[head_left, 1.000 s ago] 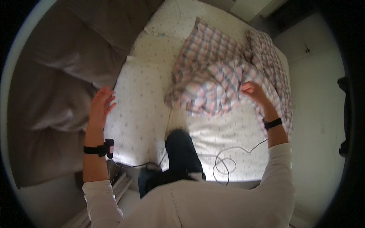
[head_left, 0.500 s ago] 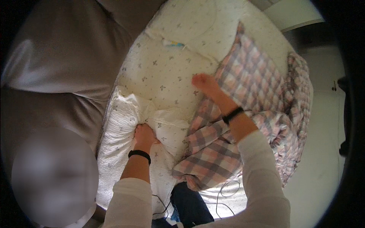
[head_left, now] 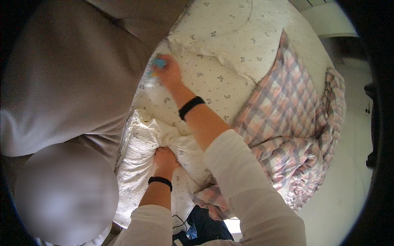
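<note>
My left hand is closed on a bunched fold of the cream mattress cover, printed with small butterflies. Creases run out from the grip toward the sofa side. Farther off, my right hand is closed around a small blue, yellow and white item, just above the bed's left edge. Motion blurs this item, so its kind does not show. A raised, wrinkled seam of cream cloth lies beyond the right hand.
A brown leather sofa borders the bed on the left. Along the right lies a rumpled pink, grey and white checked blanket. A blurred grey oval covers the lower left. Dark trousers and a thin black cable show at the bottom.
My right hand has moved left and away from me, from beside the blanket, and has picked the small item up off the bed. My left hand keeps its grip on the cover.
</note>
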`<state>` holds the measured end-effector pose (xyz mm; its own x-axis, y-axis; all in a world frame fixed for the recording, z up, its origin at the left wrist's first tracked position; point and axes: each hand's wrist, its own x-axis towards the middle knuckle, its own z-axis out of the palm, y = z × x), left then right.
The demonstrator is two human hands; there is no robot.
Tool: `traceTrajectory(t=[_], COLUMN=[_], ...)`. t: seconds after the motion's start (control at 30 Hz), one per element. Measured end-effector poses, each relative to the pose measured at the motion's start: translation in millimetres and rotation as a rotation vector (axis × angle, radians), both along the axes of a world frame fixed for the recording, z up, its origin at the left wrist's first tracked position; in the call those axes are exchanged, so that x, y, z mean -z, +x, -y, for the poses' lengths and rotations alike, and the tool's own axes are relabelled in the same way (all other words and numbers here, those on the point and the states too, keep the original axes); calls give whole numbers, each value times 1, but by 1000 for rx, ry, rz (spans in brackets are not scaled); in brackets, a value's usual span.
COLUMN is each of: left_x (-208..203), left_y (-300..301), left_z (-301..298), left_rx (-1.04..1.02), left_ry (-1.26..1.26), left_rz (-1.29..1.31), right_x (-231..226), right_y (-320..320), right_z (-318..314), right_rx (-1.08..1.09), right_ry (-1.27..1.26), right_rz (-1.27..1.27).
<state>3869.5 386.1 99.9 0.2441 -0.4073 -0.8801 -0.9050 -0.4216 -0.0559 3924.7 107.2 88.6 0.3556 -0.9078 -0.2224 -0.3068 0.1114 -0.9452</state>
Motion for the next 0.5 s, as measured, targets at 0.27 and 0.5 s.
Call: traceTrajectory(t=[0.27, 0.5], left_x=[18, 9], left_y=[1, -1], left_z=[-1, 2], left_rx=[135, 9], left_ry=[114, 27], left_rz=[-78, -11], right_x=[-14, -162], right_y=[-117, -146], right_z=[49, 174], right_rx=[993, 315], right_ry=[655, 188], right_rz=[945, 890])
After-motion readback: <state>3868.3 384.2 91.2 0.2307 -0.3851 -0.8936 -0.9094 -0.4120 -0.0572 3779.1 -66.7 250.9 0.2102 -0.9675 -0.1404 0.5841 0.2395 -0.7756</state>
